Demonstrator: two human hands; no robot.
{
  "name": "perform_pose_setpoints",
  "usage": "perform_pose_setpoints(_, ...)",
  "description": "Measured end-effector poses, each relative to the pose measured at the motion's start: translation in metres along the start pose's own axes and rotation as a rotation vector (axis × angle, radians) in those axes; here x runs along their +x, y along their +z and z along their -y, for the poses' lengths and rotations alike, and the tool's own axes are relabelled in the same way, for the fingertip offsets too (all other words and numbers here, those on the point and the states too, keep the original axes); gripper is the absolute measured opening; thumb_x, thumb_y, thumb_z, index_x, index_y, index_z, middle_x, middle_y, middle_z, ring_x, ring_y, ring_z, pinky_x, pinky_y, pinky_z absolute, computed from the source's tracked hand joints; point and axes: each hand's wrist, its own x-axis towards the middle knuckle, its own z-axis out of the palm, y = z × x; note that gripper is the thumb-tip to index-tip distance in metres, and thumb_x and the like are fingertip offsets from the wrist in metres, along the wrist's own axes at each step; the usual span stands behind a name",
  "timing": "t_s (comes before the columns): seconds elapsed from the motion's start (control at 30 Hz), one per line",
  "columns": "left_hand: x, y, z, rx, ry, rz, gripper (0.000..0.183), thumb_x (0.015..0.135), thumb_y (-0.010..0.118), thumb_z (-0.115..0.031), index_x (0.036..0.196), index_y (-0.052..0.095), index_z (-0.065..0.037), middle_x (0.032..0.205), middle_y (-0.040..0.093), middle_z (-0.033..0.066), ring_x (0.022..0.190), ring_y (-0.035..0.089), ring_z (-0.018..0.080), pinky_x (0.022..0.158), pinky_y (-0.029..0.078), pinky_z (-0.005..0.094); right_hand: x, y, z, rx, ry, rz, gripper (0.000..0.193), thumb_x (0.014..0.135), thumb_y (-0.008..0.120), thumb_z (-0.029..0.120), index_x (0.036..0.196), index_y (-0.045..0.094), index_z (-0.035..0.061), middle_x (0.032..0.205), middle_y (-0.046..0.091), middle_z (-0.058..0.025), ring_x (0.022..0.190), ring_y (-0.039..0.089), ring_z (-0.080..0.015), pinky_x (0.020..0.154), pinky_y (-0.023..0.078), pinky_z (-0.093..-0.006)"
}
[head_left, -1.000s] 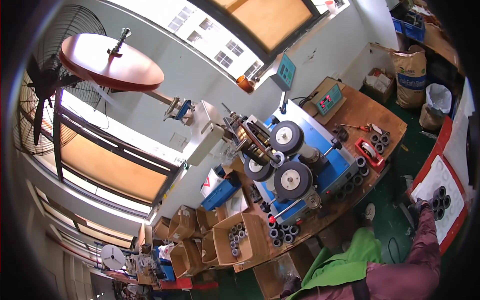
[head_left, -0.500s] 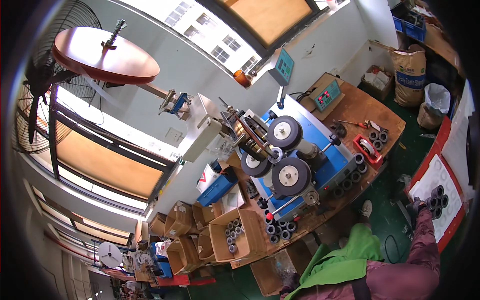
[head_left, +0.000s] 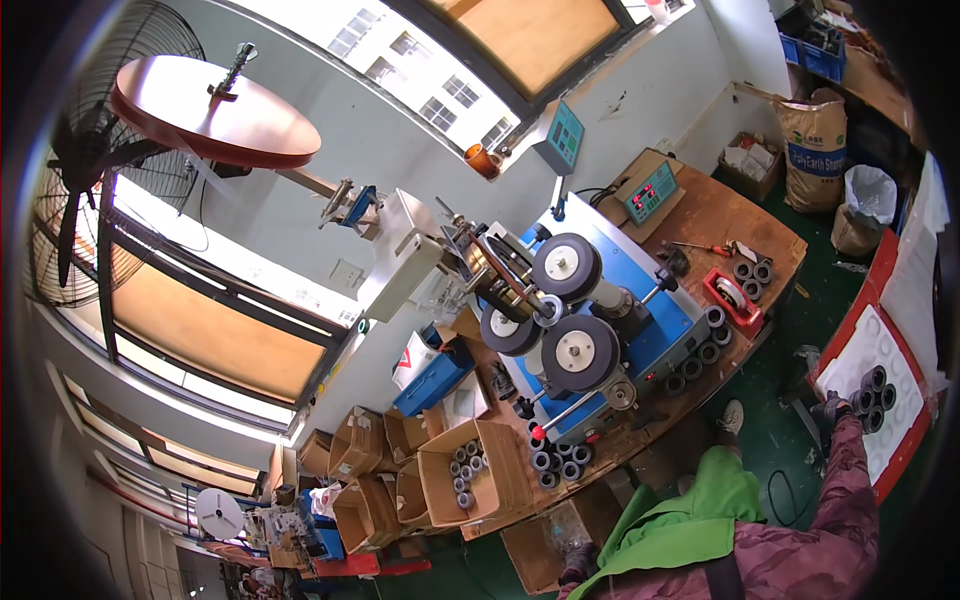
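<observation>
At the far right, my right hand point(head_left: 831, 411) in a dark glove reaches to the left edge of a group of dark rings point(head_left: 874, 398), close against the nearest one. The rings sit together on a white sheet point(head_left: 885, 350) with round dents, laid in a red-edged tray point(head_left: 848, 333). Its fingers are too small and dark to tell whether one is held. Low in the middle, my left hand point(head_left: 578, 562), also dark-gloved, hangs by an open cardboard box point(head_left: 525, 553) below the bench edge; its fingers blend into shadow.
On the wooden bench point(head_left: 725, 205) stands a blue winding machine point(head_left: 650, 330) with black rollers point(head_left: 575, 352) around a ring. Dark rings point(head_left: 560, 463) line the bench's front edge; a carton point(head_left: 470, 470) holds more. A red tape dispenser point(head_left: 733, 300) lies at right.
The view has shifted very slightly. My right hand stays beside the rings on the white sheet, and my left hand stays near the box; no ring has visibly been moved.
</observation>
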Motion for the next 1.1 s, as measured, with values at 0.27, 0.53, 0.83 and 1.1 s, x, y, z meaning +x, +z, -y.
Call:
perform_pose_setpoints(0.27,0.018,-0.002,0.034,0.585,0.321,-0.031,0.029,0.075,0.055,-0.033,0.097,0.065,-0.017,0.095,0.062,0.0095,0.089,0.058,0.0228,0.082,0.043,0.0336,0.000,-0.025,0.016,-0.153,-0.063,0.057,0.057,0.080,0.052,0.048,0.131,0.038,0.0273,0.145,0.011,-0.0163,0.130,0.023,-0.0329,0.104,0.027,-0.0385)
perform_pose_setpoints(0.53,0.001,-0.006,0.007,0.490,0.254,0.043,0.029,0.076,0.054,-0.029,0.100,0.063,-0.017,0.097,0.062,0.0099,0.089,0.058,0.0229,0.081,0.043,0.0338,-0.043,-0.048,0.040,0.436,0.222,-0.030,0.065,0.078,0.053,0.050,0.133,0.035,0.0207,0.145,0.011,-0.0167,0.130,0.024,-0.0316,0.102,0.030,-0.0375)
perform_pose_setpoints(0.83,0.007,0.003,0.005,0.411,0.280,0.048,0.028,0.076,0.054,-0.028,0.099,0.063,-0.015,0.096,0.062,0.0101,0.089,0.057,0.0235,0.081,0.042,0.0333,-0.073,-0.065,0.060,0.463,0.341,-0.142,0.090,0.070,0.058,0.059,0.135,0.027,0.0048,0.140,0.027,-0.0164,0.125,0.034,-0.0284,0.098,0.035,-0.0357)
perform_pose_setpoints(1.1,0.021,0.004,0.021,0.501,0.276,-0.063,0.033,0.074,0.056,-0.035,0.099,0.063,-0.014,0.098,0.061,0.0127,0.092,0.057,0.0253,0.083,0.042,0.0348,-0.100,-0.086,0.078,0.571,0.376,-0.085,0.083,0.074,0.059,0.051,0.137,0.025,0.0072,0.143,0.018,-0.0161,0.128,0.030,-0.0288,0.100,0.033,-0.0365)
